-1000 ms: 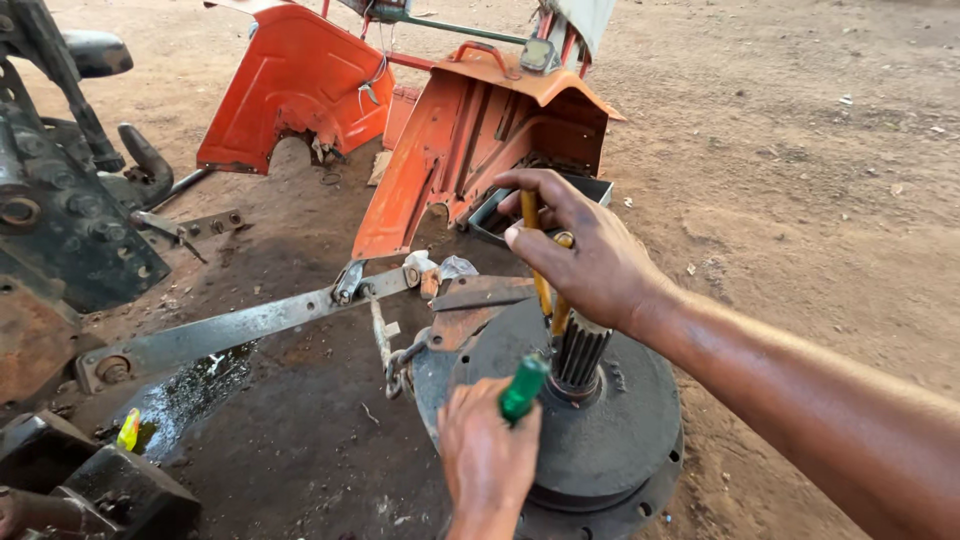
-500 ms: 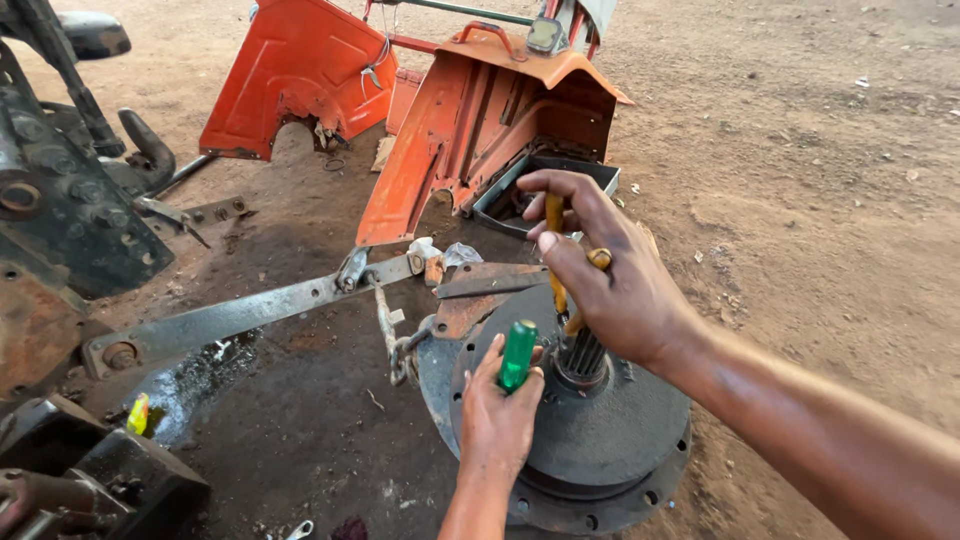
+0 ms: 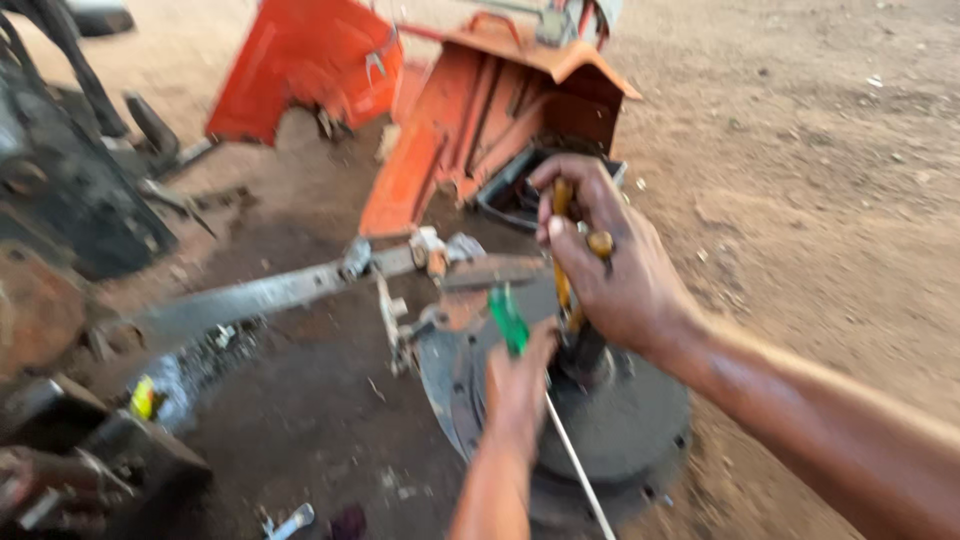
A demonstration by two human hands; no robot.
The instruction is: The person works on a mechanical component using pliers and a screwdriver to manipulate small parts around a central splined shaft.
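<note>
A dark round metal disc assembly (image 3: 640, 420) lies on the dirt with a splined shaft rising from its middle. My right hand (image 3: 610, 265) is closed around two yellow-handled tools (image 3: 562, 250) held upright over the shaft. My left hand (image 3: 520, 380) grips a green-handled screwdriver (image 3: 510, 320), whose thin metal shank (image 3: 580, 465) slants down across the disc. The shaft is mostly hidden behind my right hand. The picture is blurred.
Orange sheet-metal covers (image 3: 470, 130) stand behind the disc, with a dark tray (image 3: 510, 200) beside them. A long grey metal bar (image 3: 270, 295) lies to the left. Black greasy machine parts (image 3: 70, 200) fill the left edge. Bare sandy ground (image 3: 820, 180) lies to the right.
The view has swung closer and blurred. My left hand has turned the green screwdriver so its shank now points down over the disc. My right hand stays on the yellow tools.
</note>
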